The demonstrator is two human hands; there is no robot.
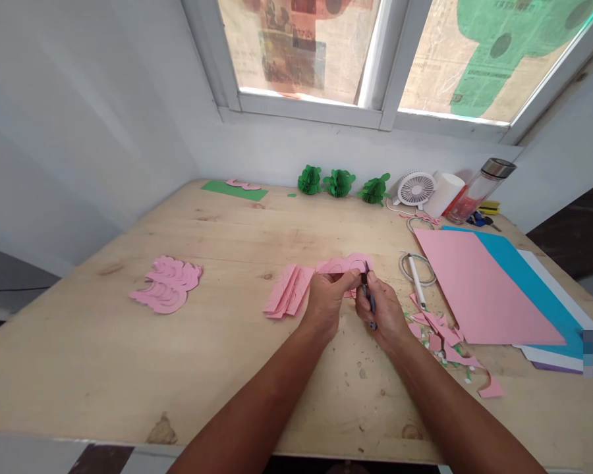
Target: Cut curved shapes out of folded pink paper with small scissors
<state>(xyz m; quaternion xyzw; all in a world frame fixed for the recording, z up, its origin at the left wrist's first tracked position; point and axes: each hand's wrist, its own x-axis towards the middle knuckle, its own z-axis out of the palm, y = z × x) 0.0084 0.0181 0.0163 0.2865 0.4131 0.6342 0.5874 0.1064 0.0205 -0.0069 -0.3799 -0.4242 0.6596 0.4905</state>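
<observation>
My left hand [329, 299] pinches a pink paper piece [356, 261] with curved outlines, at the middle of the table. In my right hand [383, 306] is a small dark cutting tool, apparently scissors [372, 315], its tip at the paper's right end. Folded pink strips [287, 291] lie just left of my left hand. Farther left is a pile of cut pink scalloped pieces [170, 284]. Pink and green scraps [442, 336] lie to the right of my right hand.
Pink [484, 286] and blue sheets lie at the right, beside a white pen [417, 283] on a cable. Along the back stand green paper shapes [340, 182], a small fan [416, 189], a white roll and a bottle [481, 191]. A green strip [232, 191] lies back left.
</observation>
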